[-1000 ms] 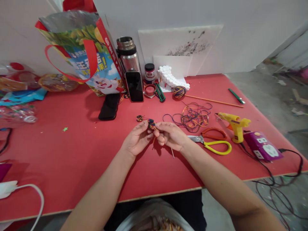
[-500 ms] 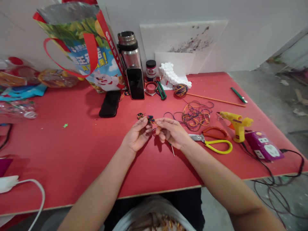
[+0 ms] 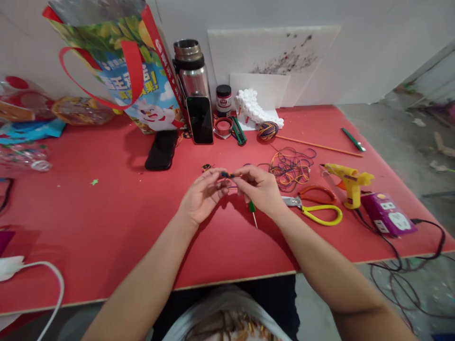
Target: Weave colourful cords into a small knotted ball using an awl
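Crosswise, the multicoloured cord piece (image 3: 227, 174) lies nearly level, pinched between both hands (image 3: 205, 195).

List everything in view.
Table: one, red, centre
Bag: one, multicoloured, left
Flask: one, silver, back
Phones: two, black, near flask
Jar: one, dark, back
Tin: one, red, back
Cutter: one, green, back
Boards: several, white, back
Model: one, white, before boards
Yarn ball: one, multicoloured, before model
Stick: one, orange, right
Cord tangle: one, multicoloured, right
Scissors: one, red and yellow, right
Glue gun: one, yellow, right
Socket box: one, purple, right
Star: one, green, left
Packages: several, mixed, left
Cables: several, black or white, both sides
Slim tools: two, green, centre and right
Knotted pieces: at least two, multicoloured, centre
Left hand: one, bare, centre
Right hand: one, bare, centre
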The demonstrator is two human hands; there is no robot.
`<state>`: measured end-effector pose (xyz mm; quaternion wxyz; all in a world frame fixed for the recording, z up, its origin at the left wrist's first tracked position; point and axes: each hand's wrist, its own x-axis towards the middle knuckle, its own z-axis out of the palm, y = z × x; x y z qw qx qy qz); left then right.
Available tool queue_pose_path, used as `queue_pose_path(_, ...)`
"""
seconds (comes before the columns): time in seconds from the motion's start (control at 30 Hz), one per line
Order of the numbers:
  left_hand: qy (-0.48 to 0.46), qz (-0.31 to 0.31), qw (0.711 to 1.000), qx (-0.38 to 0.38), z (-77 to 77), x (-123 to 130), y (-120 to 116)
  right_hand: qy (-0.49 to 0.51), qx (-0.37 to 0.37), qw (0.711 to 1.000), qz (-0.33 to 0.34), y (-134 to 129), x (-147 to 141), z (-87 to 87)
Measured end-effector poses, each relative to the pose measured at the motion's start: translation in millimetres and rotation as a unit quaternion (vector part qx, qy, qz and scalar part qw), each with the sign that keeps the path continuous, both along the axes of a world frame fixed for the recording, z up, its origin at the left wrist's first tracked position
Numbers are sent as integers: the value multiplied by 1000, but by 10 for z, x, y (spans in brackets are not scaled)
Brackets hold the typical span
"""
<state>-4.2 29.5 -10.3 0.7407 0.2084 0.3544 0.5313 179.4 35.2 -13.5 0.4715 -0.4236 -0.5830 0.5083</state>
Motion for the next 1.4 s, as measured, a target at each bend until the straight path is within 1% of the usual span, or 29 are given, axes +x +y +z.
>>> queue_pose_path(0.03,4,-11,1000,8,14,-3,-4,-61,78,995,-4,7,37,3)
queue_pose_path(0.1,30,-25,999,33,33,3,-17,-155,222,962,2,20,105,7)
queue_pose_path(0.13,50,-25,997,50,36,10,-25,-186,272,944,8,25,133,8)
queue_pose_path(0.17,71,-18,995,68,35,17,-35,-208,304,930,11,29,155,10)
queue_pose_path(0.2,91,-5,992,88,30,24,-45,-223,321,920,13,30,171,14)
queue_pose_path(0.23,109,11,988,110,24,29,-55,-234,326,916,13,30,182,19)
queue_pose_path(0.3,156,44,973,163,11,28,-78,-244,315,917,11,27,192,31)
queue_pose_path(0.33,189,58,961,194,8,23,-90,-244,309,919,11,24,193,38)
queue_pose_path(0.43,294,84,912,272,20,1,-122,-240,307,921,3,16,192,49)
queue_pose_path(0.5,331,93,892,294,39,-1,-136,-244,308,920,-7,10,192,50)
queue_pose_path(0.63,364,96,871,316,68,36,-148,-256,277,926,-24,-10,195,48)
queue_pose_path(0.7,374,88,865,322,77,59,-152,-259,275,926,-25,-17,197,50)
queue_pose_path(0.8,368,77,871,315,80,70,-152,-265,286,921,-16,-12,198,56)
queue_pose_path(1.0,309,30,913,265,36,30,-118,-254,346,903,-11,38,195,61)
queue_pose_path(1.1,294,18,924,245,17,37,-108,-239,367,899,-2,53,183,42)
queue_pose_path(1.3,261,-21,938,227,-22,103,-124,-237,358,903,21,34,136,-15)
queue_pose_path(1.4,237,-48,951,191,-60,129,-138,-224,350,909,37,25,129,14)
